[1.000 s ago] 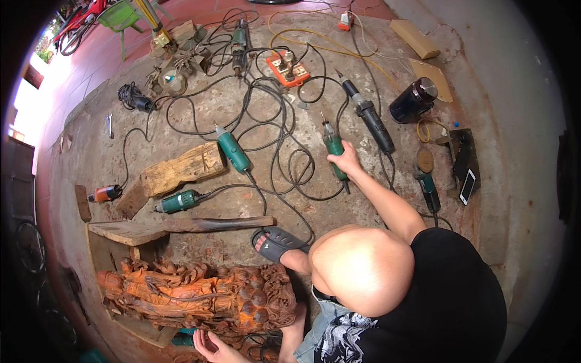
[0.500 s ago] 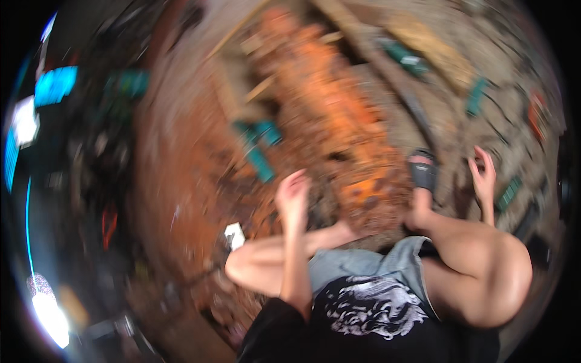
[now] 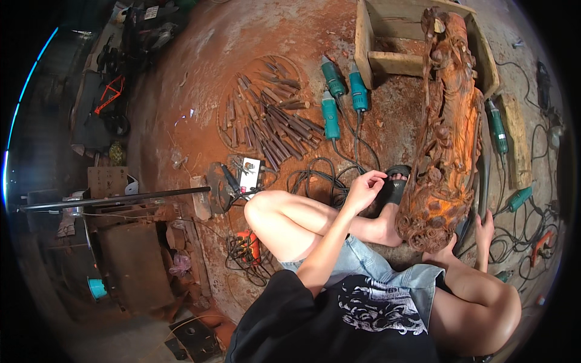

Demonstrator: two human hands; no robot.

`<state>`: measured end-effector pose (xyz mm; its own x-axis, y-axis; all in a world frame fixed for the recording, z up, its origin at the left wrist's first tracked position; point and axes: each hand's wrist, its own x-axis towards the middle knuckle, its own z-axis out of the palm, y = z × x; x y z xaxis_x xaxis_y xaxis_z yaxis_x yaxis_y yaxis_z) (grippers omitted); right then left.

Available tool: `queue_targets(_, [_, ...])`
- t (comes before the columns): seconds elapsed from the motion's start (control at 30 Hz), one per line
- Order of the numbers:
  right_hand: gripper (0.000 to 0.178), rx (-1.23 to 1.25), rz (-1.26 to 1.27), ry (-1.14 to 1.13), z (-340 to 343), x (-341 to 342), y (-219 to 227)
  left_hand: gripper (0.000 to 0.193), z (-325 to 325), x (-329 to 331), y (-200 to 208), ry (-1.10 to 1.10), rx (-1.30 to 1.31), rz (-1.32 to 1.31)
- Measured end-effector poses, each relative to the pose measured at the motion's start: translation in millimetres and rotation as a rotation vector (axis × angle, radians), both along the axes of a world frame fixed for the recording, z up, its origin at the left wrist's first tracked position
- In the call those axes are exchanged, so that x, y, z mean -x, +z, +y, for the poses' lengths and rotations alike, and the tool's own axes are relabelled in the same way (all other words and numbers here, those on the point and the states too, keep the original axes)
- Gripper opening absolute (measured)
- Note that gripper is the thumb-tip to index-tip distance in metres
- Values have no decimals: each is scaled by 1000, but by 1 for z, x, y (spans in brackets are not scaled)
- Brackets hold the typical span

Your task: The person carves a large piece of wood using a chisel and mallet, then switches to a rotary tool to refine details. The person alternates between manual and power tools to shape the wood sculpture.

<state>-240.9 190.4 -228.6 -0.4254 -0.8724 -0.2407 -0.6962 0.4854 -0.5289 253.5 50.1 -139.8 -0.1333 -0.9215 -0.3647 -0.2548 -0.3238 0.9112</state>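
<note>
My left hand (image 3: 365, 190) hovers over the black sandal on my foot, left of a carved wooden piece (image 3: 449, 145). Its fingers bend loosely, apart, and I see nothing in them. Long and orange-brown, the carving has knotty, rounded relief; its near end lies between my feet and its far end rests on a wooden box frame (image 3: 396, 63). On the carving's right side, my right hand (image 3: 484, 231) has its fingers stretched out near a dark curved band (image 3: 484, 181). Whether it touches the band I cannot tell.
Several teal power tools (image 3: 330, 115) with black cords lie left of the carving. Beyond my left knee are many slim chisel-like rods (image 3: 266, 118) and a white control box (image 3: 249, 175). A wood block (image 3: 516, 139) and tangled cables (image 3: 514, 236) are at right.
My view has swung left and steadied, so the carving now appears farther right. My left hand has come closer to the carving; my right hand now sits lower, near the dark band.
</note>
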Motion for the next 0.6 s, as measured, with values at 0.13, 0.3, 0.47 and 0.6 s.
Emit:
queue_targets(0.13, [47, -188, -600, -168, 18, -26, 87, 19, -67, -37, 35, 37, 175, -217])
queue_targets(0.3, [50, -213, -1109, -382, 37, -76, 108, 27, -167, -135, 26, 107, 262, -1072])
queue_targets(0.47, [50, -59, -1064, -359, 38, -110, 129, 17, -154, -211, -34, -330, 172, -1371])
queue_targets(0.6, [50, 138, -901, -380, 50, -105, 141, 19, -175, -196, -16, -559, 403, -1487])
